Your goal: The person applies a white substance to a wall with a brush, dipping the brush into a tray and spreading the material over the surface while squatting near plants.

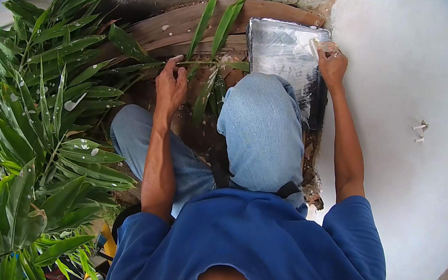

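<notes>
At the far end of the ground stands a black paint tray (317, 105), its sloped inside smeared with white paint. My right hand (333, 68) is over the tray's far right corner, fingers closed around a paintbrush (314, 47) with pale, paint-coated bristles. The brush end meets the painted slope; its handle is mostly hidden by my fingers. To the left, my left hand (170, 87) pinches a thin green plant stem (200, 63) between its fingertips. Long narrow leaves (203, 25) spread from that stem, reaching toward the tray.
A dense leafy plant (60, 110) spattered with white fills the left side. A pale wall (419, 71) rises close on the right, with small white pegs (420, 132) on it. My bent denim knee (263, 128) partly covers the tray. Brown dry sheaths (194, 31) line the far wall's foot.
</notes>
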Tool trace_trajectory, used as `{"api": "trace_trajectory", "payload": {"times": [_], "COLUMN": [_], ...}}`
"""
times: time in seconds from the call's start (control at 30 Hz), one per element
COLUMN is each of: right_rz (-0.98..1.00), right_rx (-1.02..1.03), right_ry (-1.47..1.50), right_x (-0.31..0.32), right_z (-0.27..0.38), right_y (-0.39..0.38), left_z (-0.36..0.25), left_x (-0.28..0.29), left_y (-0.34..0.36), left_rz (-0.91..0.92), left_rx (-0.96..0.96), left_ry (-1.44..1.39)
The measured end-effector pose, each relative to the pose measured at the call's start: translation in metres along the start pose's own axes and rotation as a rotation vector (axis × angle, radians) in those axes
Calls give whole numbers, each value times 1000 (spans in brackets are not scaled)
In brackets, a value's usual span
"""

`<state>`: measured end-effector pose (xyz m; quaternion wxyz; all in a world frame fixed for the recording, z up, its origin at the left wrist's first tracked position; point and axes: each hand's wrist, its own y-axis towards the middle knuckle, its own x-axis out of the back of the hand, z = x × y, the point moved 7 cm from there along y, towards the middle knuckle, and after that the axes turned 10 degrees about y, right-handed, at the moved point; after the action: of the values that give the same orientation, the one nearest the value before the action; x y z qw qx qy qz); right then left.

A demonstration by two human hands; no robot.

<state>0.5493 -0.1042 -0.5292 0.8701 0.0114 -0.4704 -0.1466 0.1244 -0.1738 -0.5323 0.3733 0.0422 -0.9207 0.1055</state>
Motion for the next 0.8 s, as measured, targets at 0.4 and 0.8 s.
{"api": "trace_trajectory", "payload": {"times": [0.4,0.8], "right_rz": [271,405], "right_rx": [50,-395], "right_ry": [-161,1092], "right_x": [-52,-44], "right_z": [18,2], "right_y": [15,1], "left_z": [-1,1], "left_x": [1,-4], "left_y": [-5,7], "left_rz": [-18,10], "left_rx": [20,44], "left_ry": [68,35]}}
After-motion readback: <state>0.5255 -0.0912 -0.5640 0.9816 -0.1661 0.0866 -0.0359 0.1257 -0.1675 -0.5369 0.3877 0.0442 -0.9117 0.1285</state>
